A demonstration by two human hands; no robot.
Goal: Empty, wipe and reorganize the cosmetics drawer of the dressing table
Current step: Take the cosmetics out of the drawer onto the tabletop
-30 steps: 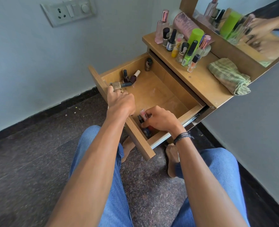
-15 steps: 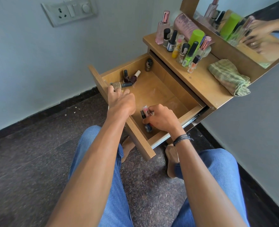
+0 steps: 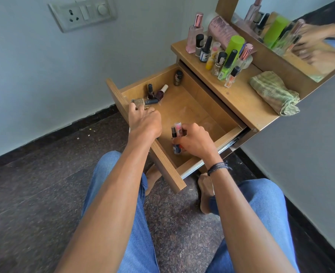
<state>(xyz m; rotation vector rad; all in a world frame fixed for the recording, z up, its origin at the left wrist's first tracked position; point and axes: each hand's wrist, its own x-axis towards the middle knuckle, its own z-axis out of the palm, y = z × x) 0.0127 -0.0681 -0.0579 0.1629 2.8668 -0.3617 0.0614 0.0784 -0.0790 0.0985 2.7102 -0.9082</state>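
Note:
The wooden drawer (image 3: 188, 107) stands pulled out from the dressing table (image 3: 243, 99). My right hand (image 3: 196, 140) is inside its near corner and grips a small bunch of cosmetic bottles (image 3: 176, 133), with pink and black caps showing above my fingers. My left hand (image 3: 145, 123) rests on the drawer's front panel, fingers curled over its top edge. At the far left corner lie three nail polish bottles (image 3: 152, 95). One dark bottle (image 3: 178, 77) stands upright at the back.
Several perfume and polish bottles (image 3: 219, 52) crowd the tabletop beside a green tube. A folded green cloth (image 3: 274, 93) lies to their right, below the mirror (image 3: 300, 32). My legs in jeans are on the dark stone floor under the drawer.
My right hand has risen a little from the drawer's near corner, lifting the gripped bottles so their caps show higher. My left hand has stayed on the drawer front.

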